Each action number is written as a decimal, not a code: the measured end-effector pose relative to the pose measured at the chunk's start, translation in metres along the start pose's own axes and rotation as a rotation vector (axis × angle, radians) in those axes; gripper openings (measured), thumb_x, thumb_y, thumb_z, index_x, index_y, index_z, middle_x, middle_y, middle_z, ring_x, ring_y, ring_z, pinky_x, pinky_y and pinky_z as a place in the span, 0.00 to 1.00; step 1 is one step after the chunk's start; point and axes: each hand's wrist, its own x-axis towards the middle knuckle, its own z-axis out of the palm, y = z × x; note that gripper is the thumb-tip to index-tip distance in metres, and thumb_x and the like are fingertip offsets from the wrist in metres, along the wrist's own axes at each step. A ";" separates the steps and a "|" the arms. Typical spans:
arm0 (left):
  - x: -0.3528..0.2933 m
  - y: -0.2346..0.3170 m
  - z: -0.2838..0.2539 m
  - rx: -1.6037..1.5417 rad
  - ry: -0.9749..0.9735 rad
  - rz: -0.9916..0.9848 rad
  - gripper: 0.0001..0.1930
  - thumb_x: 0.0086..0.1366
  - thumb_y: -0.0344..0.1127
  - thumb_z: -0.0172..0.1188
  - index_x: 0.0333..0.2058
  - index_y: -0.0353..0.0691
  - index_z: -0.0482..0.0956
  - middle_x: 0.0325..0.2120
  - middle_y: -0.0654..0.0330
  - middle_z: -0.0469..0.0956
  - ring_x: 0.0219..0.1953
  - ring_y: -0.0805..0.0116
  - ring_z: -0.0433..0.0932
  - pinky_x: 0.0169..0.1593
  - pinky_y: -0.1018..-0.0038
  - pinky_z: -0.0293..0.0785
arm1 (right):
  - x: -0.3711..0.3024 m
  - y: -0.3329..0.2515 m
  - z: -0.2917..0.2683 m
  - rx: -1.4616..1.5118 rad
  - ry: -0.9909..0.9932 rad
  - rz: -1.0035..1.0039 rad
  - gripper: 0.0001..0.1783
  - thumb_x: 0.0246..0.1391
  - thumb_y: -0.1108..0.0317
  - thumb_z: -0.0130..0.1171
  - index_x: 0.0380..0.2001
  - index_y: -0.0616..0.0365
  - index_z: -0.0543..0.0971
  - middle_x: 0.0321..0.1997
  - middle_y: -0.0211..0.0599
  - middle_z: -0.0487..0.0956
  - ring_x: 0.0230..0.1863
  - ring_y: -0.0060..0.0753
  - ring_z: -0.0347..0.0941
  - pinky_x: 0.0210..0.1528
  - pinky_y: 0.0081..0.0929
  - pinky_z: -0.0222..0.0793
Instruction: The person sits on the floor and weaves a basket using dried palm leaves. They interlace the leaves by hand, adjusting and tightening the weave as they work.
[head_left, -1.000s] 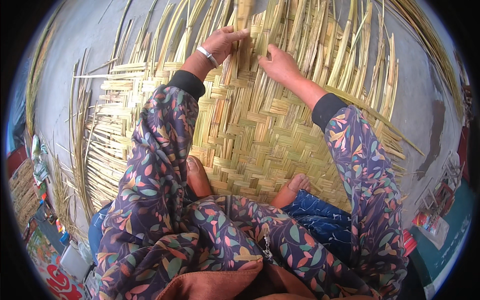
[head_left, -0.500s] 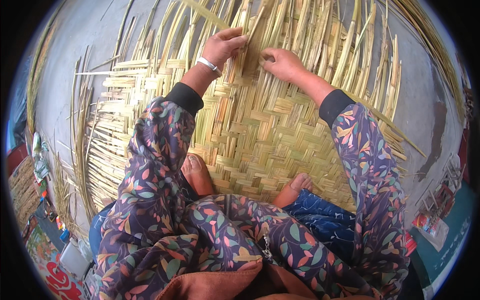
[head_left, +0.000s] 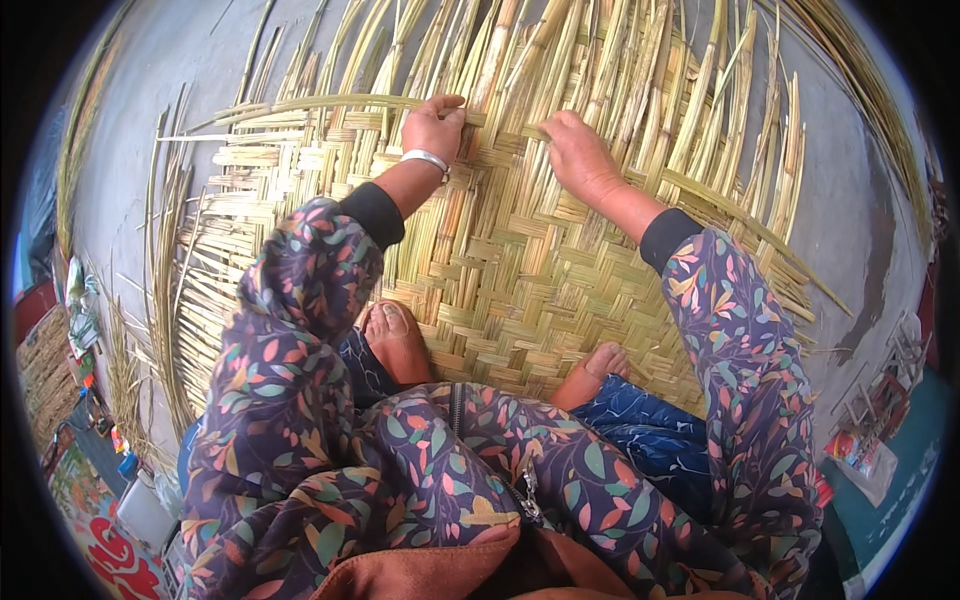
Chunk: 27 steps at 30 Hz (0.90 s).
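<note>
A woven mat (head_left: 570, 270) of flat yellow-green reed strips spreads over the floor, its far edge fringed with long loose strips (head_left: 640, 70). One crosswise reed strip (head_left: 320, 102) lies over the mat at the left and runs to my left hand (head_left: 431, 132), whose fingers are closed round it. It continues between my hands across the upright strips. Beyond the gap, my right hand (head_left: 584, 155) pinches the strip's right part with closed fingers. Both hands stay low at the weave's far edge. My fingertips are partly hidden.
My bare feet (head_left: 396, 340) rest on the mat's near part. Grey floor (head_left: 850, 200) surrounds it. Bundles of long reeds (head_left: 860, 60) lie at the far right and left. On the right rim are a plastic bag (head_left: 866, 462) and a small rack (head_left: 880, 385).
The reed strip, earlier raised at a slant above my left hand, now lies crosswise over the mat. My hands have come down a little, and my right hand has shifted right.
</note>
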 end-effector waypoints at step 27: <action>0.074 0.026 -0.052 0.931 -0.659 0.332 0.21 0.59 0.53 0.52 0.34 0.40 0.80 0.34 0.52 0.79 0.40 0.52 0.76 0.46 0.63 0.70 | 0.013 -0.022 0.013 -0.531 -0.064 -0.162 0.12 0.47 0.74 0.49 0.38 0.60 0.73 0.37 0.37 0.71 0.43 0.36 0.70 0.44 0.33 0.67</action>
